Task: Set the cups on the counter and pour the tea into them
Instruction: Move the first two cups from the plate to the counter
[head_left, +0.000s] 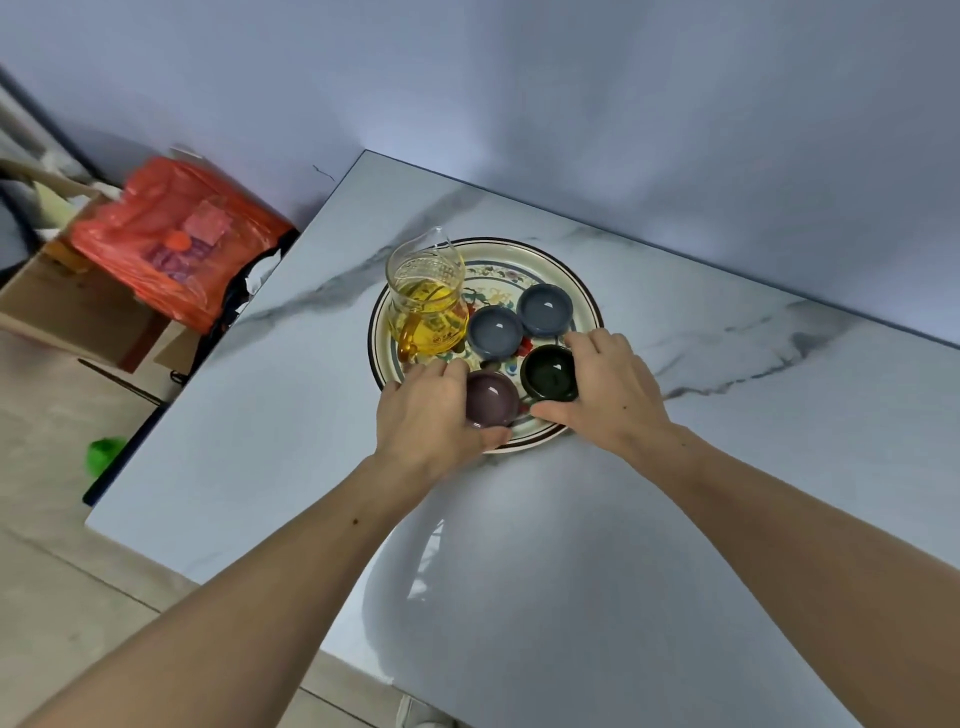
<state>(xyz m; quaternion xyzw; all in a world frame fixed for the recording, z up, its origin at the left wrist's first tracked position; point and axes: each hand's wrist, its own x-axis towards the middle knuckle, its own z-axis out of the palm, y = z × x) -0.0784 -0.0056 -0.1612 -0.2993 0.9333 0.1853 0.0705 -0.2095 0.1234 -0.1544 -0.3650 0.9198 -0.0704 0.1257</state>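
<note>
A round patterned plate (566, 270) sits on the white marble counter (571, 545). On it stand a glass pitcher (428, 301) of yellow tea at the left, two grey-blue cups (495, 331) (544, 309), a purple cup (491, 397) and a dark green cup (549, 373). My left hand (428, 421) wraps around the purple cup at the plate's near edge. My right hand (608, 389) grips the dark green cup from its right side. Both cups look empty and upright.
Left of the counter, on the floor, are a cardboard box (62, 306) holding an orange plastic bag (176, 249) and a green object (104, 454). A plain wall (571, 104) runs behind the counter. The counter's left edge lies close to the plate.
</note>
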